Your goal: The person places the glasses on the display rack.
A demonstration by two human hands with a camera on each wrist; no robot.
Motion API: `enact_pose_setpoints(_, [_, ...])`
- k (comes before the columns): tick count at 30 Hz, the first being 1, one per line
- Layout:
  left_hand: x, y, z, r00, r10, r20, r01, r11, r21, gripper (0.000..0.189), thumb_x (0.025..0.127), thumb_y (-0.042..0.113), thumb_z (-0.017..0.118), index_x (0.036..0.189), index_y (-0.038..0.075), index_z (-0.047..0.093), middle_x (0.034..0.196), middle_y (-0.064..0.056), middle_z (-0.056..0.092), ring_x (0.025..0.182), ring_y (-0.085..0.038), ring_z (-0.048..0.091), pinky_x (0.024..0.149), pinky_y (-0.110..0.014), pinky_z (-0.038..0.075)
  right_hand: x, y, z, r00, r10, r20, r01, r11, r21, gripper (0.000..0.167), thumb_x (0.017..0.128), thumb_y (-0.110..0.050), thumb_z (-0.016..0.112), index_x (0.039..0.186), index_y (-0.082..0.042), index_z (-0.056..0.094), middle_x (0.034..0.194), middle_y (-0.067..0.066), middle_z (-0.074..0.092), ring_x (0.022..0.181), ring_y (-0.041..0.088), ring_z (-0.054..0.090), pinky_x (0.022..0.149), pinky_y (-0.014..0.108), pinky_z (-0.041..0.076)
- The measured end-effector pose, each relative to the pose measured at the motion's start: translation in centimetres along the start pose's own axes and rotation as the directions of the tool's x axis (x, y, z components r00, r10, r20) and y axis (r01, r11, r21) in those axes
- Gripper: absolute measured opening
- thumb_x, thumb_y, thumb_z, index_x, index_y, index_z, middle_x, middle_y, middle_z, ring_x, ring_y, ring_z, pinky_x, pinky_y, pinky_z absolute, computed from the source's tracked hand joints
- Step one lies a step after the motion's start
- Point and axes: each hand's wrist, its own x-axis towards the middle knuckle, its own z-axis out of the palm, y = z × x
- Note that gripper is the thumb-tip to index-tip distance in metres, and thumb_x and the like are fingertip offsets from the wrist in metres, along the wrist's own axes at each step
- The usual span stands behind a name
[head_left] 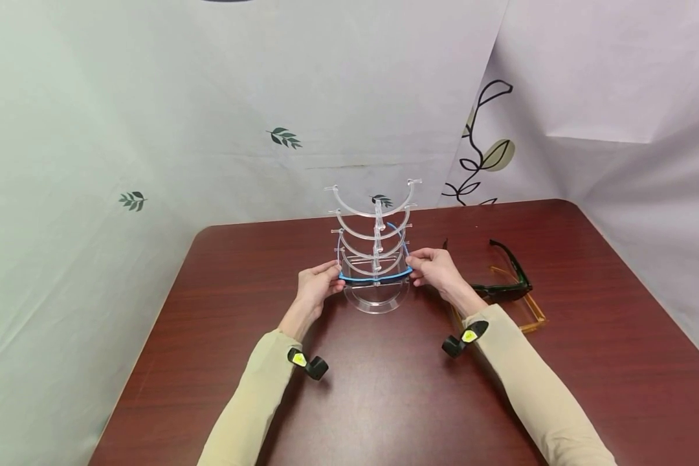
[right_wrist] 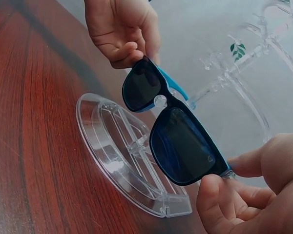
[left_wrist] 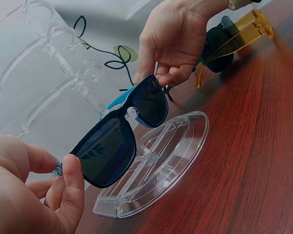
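Note:
Both hands hold a pair of blue sunglasses with dark lenses (head_left: 375, 279) at the lowest level of a clear plastic eyewear stand (head_left: 378, 309). The left hand (head_left: 319, 285) pinches one end of the frame near the hinge, thumb and fingers on either side. At the opposite end, the right hand (head_left: 437, 268) grips the other hinge corner. In the left wrist view the sunglasses (left_wrist: 107, 151) have a dark front, and the stand's clear peg (left_wrist: 132, 112) shows at the nose bridge. Blue temples run back past the stand. Its curved arms above carry no glasses.
Right of the stand, dark sunglasses (head_left: 503, 291) and glasses with a translucent yellow frame (head_left: 534, 312) lie together, partly behind the right forearm. Everything stands on a reddish-brown table (head_left: 378, 388). A pale cloth with leaf prints (head_left: 239, 149) hangs behind it.

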Motion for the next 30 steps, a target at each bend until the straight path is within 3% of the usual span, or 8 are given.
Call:
enact_pose_setpoints(10, [-0.2, -0.1, -0.2, 1.0, -0.009, -0.019, 0.01, 1.0, 0.021, 0.034, 0.097, 0.002, 0.061, 0.127, -0.014, 0.059, 0.069, -0.005, 0.063, 0.052, -0.008, 0.061, 0.049, -0.016, 0.054, -0.4, -0.3, 0.2, 0.999, -0.015, -0.037, 0.013, 0.998, -0.059, 0.03, 0.1, -0.009, 0.061, 0.119, 0.014, 0.06, 0.089, 0.013, 0.067, 0.069, 0.017, 0.066, 0.058, 0.024, 0.06])
enact_pose_setpoints(18, [-0.7, -0.1, -0.6, 0.99, 0.036, -0.139, -0.034, 0.999, 0.016, 0.033, 0.096, 0.006, 0.064, 0.12, -0.016, 0.061, 0.077, -0.015, 0.069, 0.054, -0.009, 0.063, 0.048, -0.019, 0.056, -0.9, -0.7, 0.2, 0.996, -0.021, -0.086, 0.011, 0.994, -0.111, 0.029, 0.101, -0.011, 0.061, 0.119, 0.012, 0.06, 0.101, 0.021, 0.066, 0.072, 0.02, 0.07, 0.079, 0.041, 0.061])
enact_pose_setpoints(23, [-1.3, -0.4, -1.4, 0.957, 0.161, -0.241, -0.144, 0.986, 0.088, 0.03, 0.094, 0.006, 0.064, 0.115, -0.015, 0.065, 0.084, -0.023, 0.069, 0.053, -0.009, 0.063, 0.045, -0.021, 0.055, -1.3, -1.0, 0.0, 0.991, -0.069, -0.114, 0.05, 0.985, -0.163, 0.029, 0.1, -0.012, 0.061, 0.118, 0.01, 0.06, 0.101, 0.022, 0.068, 0.09, 0.036, 0.071, 0.088, 0.047, 0.058])
enact_pose_setpoints(28, [-2.5, -0.6, -2.2, 0.911, 0.276, -0.307, -0.225, 0.956, 0.19, 0.026, 0.093, 0.008, 0.065, 0.108, -0.012, 0.07, 0.082, -0.022, 0.069, 0.052, -0.008, 0.062, 0.042, -0.021, 0.054, -2.0, -1.2, -0.4, 0.983, -0.119, -0.141, 0.084, 0.968, -0.235, 0.028, 0.1, -0.013, 0.06, 0.118, 0.008, 0.062, 0.101, 0.021, 0.069, 0.096, 0.039, 0.07, 0.09, 0.044, 0.057])
enact_pose_setpoints(30, [-3.1, -0.9, -2.3, 0.9, 0.299, -0.317, -0.238, 0.947, 0.216, 0.024, 0.093, 0.008, 0.065, 0.106, -0.012, 0.07, 0.08, -0.021, 0.069, 0.053, -0.007, 0.062, 0.041, -0.021, 0.053, -2.2, -1.3, -0.6, 0.979, -0.139, -0.147, 0.101, 0.965, -0.243, 0.027, 0.1, -0.013, 0.06, 0.117, 0.007, 0.062, 0.101, 0.021, 0.069, 0.096, 0.039, 0.07, 0.089, 0.043, 0.058])
